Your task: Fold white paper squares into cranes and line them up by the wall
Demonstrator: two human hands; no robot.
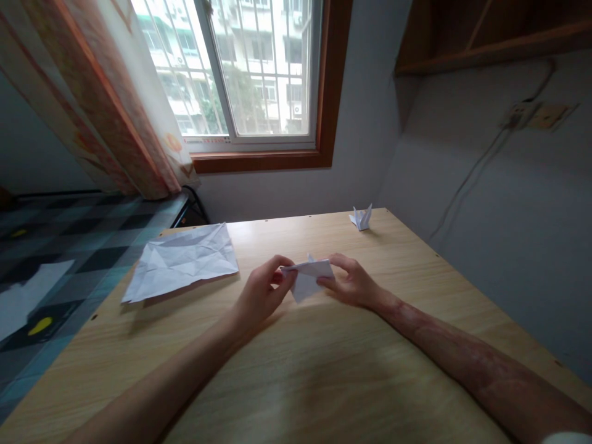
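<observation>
Now the left hand [263, 287] and right hand [355, 282] pinch the folded paper [306, 280] at its nine and three o'clock, each grip closed above the table [277, 388], likely steadying creases, while a wrinkled sheet [187, 259] lies at ten o'clock, presumably leaving room.

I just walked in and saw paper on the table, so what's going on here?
A person is holding a small folded white paper over the wooden table: the left hand grips its left end, the right hand its right. To the left, a creased white sheet lies spread out. A small folded paper figure stands near the far right corner. More white paper lies on the checked cloth beside the table.
</observation>
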